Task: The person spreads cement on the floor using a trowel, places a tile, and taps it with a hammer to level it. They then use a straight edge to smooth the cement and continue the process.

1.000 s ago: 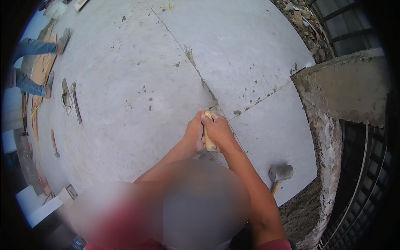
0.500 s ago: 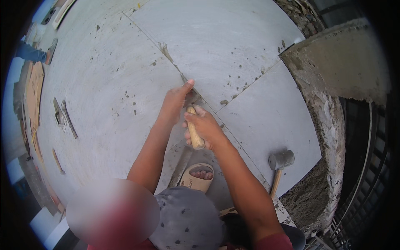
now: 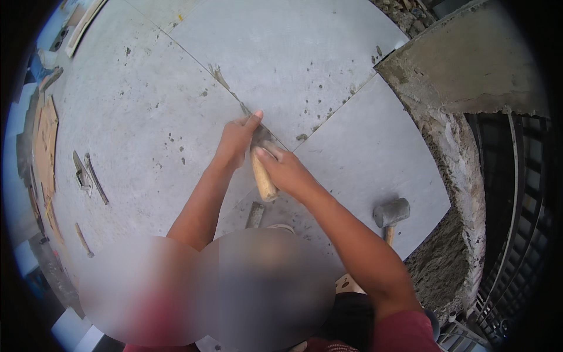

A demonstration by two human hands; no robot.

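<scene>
Over the seam between large grey floor tiles I hold a trowel [image 3: 265, 180] with a thick pale wooden handle. My right hand [image 3: 286, 169] is closed around the upper end of the handle, whose butt points back toward me. My left hand [image 3: 236, 139] is closed at the trowel's grey blade, its thumb stretched along it. Both hands hide much of the blade. Its narrow end seems to lie along the tile joint [image 3: 198, 61], beside a smear of wet mortar [image 3: 218, 75].
A mallet [image 3: 392, 212] with a dark head lies at right, near the tile edge and rough mortar [image 3: 437, 267]. Further right is a concrete slab [image 3: 469, 64]. Hand tools [image 3: 89, 176] and a wooden-handled tool [image 3: 83, 239] lie at left. A person's shoe [image 3: 51, 78] shows far left.
The view has shifted slightly, with tiles and mallet appearing further left and up. My right hand's grip sits higher on the handle. My sandalled foot is now mostly covered.
</scene>
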